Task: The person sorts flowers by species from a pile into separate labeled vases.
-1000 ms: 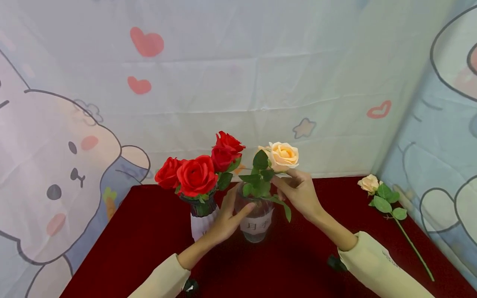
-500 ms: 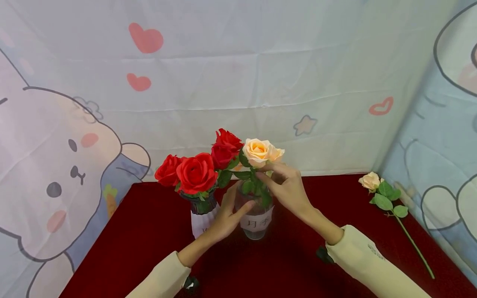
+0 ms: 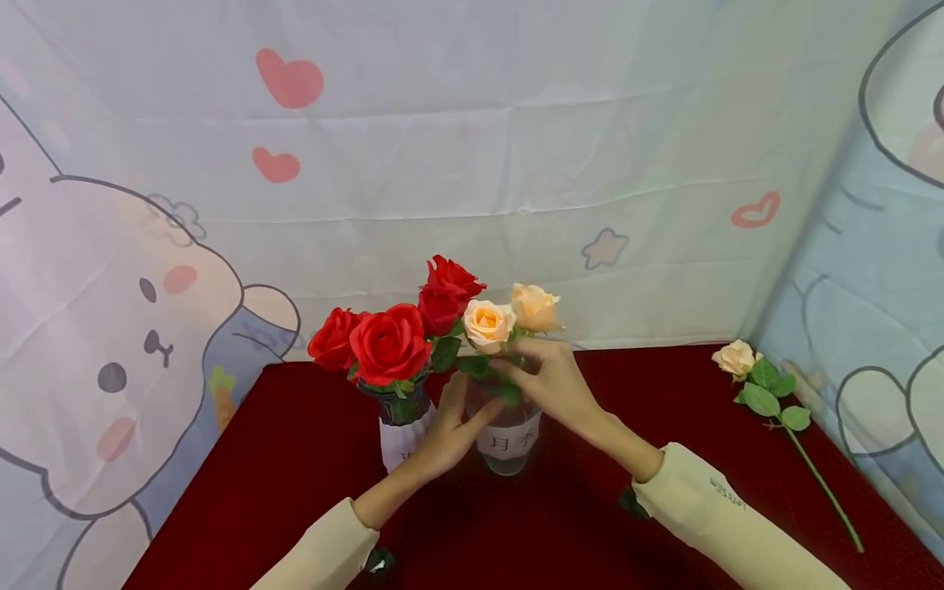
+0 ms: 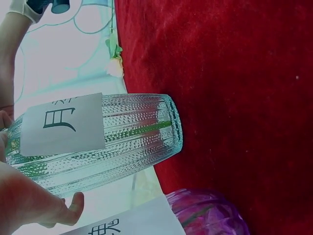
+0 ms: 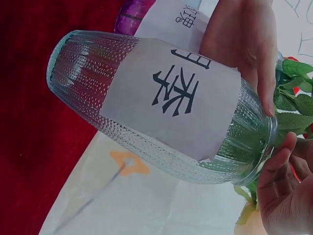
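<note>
A clear ribbed glass vase (image 3: 506,467) with a white paper label (image 5: 166,98) stands upright. My left hand (image 3: 451,428) holds it near the neck, thumb in front; in the right wrist view that thumb lies along the glass. At the vase's mouth my right hand (image 3: 558,387) pinches the stem of a peach rose (image 3: 488,325), whose bloom leans left. Behind it rises a second peach rose (image 3: 537,308) in the same vase. The green stem (image 4: 146,129) shows through the glass in the left wrist view. My right fingertips are partly hidden by leaves.
Left of the vase, close behind my left hand, a darker labelled vase (image 3: 401,408) holds several red roses (image 3: 391,344). One loose peach rose (image 3: 734,360) lies at the right on the red cloth (image 3: 295,492). A printed curtain (image 3: 413,164) hangs behind.
My right hand has moved left and slightly down with the peach rose, whose bloom has shifted left and lower, exposing the rose behind. The left hand has stayed on the vase.
</note>
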Demonstrator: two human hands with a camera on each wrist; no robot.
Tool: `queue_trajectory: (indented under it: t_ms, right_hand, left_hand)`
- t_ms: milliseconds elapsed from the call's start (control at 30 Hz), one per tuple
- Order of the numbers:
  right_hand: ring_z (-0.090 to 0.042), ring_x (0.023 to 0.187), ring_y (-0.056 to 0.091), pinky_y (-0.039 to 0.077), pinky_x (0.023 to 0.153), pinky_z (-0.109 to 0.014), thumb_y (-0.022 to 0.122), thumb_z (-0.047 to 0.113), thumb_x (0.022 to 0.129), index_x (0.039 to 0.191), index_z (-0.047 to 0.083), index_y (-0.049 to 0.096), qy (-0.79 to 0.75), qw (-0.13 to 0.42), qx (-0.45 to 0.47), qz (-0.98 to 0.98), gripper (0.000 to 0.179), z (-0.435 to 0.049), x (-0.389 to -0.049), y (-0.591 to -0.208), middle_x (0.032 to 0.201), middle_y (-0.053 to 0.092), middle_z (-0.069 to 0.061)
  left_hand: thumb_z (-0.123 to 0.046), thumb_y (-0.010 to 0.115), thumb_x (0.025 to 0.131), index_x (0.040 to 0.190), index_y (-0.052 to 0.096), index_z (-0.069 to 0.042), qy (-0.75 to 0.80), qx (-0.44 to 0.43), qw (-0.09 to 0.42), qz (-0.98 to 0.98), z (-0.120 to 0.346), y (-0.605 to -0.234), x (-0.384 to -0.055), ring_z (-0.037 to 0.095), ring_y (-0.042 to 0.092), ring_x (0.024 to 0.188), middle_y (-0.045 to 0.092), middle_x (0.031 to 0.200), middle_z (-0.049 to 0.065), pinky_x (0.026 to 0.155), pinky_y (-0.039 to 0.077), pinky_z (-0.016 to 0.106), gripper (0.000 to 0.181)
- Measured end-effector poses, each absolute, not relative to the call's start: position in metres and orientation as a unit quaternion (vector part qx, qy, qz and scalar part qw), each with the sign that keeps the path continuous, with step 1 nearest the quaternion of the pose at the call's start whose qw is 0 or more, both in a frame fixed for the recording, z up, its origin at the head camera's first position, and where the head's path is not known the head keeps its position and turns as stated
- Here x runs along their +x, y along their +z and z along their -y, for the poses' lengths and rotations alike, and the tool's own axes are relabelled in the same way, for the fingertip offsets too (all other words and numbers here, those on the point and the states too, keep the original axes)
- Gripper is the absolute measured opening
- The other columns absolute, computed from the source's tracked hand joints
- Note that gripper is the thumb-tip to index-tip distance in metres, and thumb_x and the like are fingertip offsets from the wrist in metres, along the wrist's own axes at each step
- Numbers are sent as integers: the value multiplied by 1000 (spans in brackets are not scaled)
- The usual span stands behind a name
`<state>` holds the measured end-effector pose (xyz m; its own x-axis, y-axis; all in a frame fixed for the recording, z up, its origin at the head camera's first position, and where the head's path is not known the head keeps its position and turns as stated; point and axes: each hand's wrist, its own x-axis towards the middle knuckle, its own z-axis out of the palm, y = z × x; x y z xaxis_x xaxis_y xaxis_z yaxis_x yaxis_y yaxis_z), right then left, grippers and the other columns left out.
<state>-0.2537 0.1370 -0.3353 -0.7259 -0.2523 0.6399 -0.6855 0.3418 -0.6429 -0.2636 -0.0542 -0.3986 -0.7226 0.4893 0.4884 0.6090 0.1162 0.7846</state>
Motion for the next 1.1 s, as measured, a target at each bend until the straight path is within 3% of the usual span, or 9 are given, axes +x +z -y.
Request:
queue_trajectory:
  t_ms: [200,300,400,567,700,933,1100]
  right_hand:
    - [-10,70,63,54,64,-22,78,3,89,101,5,79,477,217,310,793,13,-139,-249,-335,96,79,-8]
    - [-18,59,66,56,56,-25,77,4,89,103,5,79,489,194,305,794,13,-142,-244,-337,91,77,-10]
    - [-25,45,60,53,46,-27,75,4,91,108,5,78,507,169,294,793,17,-147,-240,-338,90,76,-11]
    - [-25,50,63,55,50,-27,74,6,93,114,7,77,507,168,293,793,21,-161,-234,-339,104,78,-11]
    - [-19,52,63,54,52,-27,74,6,93,113,6,77,493,180,281,804,20,-176,-227,-338,107,77,-10]
    - [-8,52,60,49,49,-25,71,12,97,110,11,77,479,186,232,826,15,-206,-225,-343,72,69,-1]
    - [-7,51,58,48,47,-25,69,10,98,111,10,76,458,205,177,847,15,-256,-224,-359,66,66,0]
  left_hand:
    - [-12,58,104,163,17,-25,-560,-383,68,731,49,-401,-266,21,22,155,24,167,1,126,23,48,73]
    - [-11,58,103,163,17,-24,-562,-393,77,723,46,-401,-267,21,26,154,26,167,2,125,26,42,74]
    - [-11,57,104,163,18,-24,-565,-398,71,719,44,-402,-266,21,26,154,28,166,3,125,25,45,72]
    - [-9,56,104,161,22,-26,-570,-404,60,713,40,-403,-265,23,27,155,35,163,2,126,23,54,69]
    - [-9,58,104,161,24,-26,-567,-403,63,716,38,-401,-264,23,30,153,39,161,1,125,26,53,69]
    - [-8,60,102,161,27,-27,-562,-378,85,731,53,-399,-264,21,34,151,42,159,3,124,28,48,71]
    - [-14,60,103,163,21,-28,-559,-364,66,742,52,-399,-263,27,24,154,33,163,4,123,21,60,73]
